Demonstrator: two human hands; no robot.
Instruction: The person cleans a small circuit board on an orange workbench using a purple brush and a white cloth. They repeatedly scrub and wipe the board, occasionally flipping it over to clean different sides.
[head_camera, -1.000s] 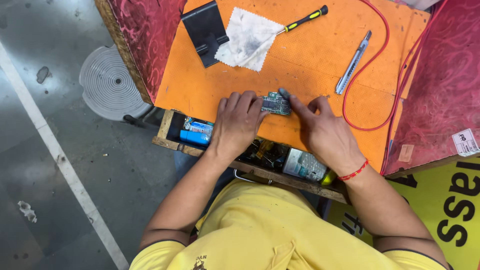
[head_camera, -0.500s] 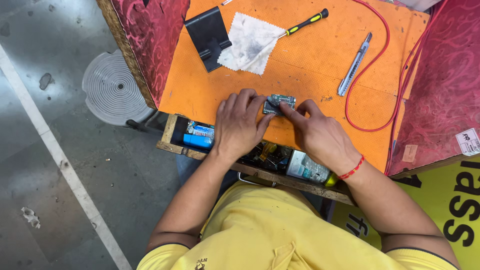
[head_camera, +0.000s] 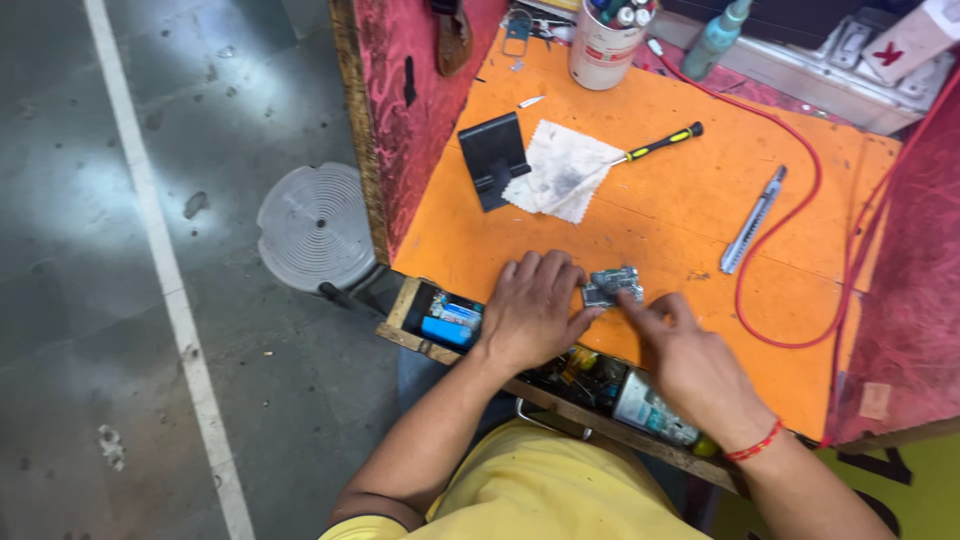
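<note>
A small grey metal part (head_camera: 612, 284) lies on the orange table top (head_camera: 650, 220) near its front edge. My left hand (head_camera: 532, 310) rests flat beside it, thumb against the part's left end. My right hand (head_camera: 690, 362) pinches the part's right side with fingertips. A red thread band circles my right wrist.
Behind the hands lie a black stand (head_camera: 492, 158), a stained white cloth (head_camera: 560, 170), a yellow-black screwdriver (head_camera: 662, 143), a grey utility knife (head_camera: 753, 219) and a red cable (head_camera: 812, 210). A cup of pens (head_camera: 606, 40) stands at the back. An open drawer (head_camera: 450, 318) of clutter sits below the edge.
The view has tilted up, showing more of the table's back. Both hands stay on the small metal part, which has shifted slightly away from the front edge.
</note>
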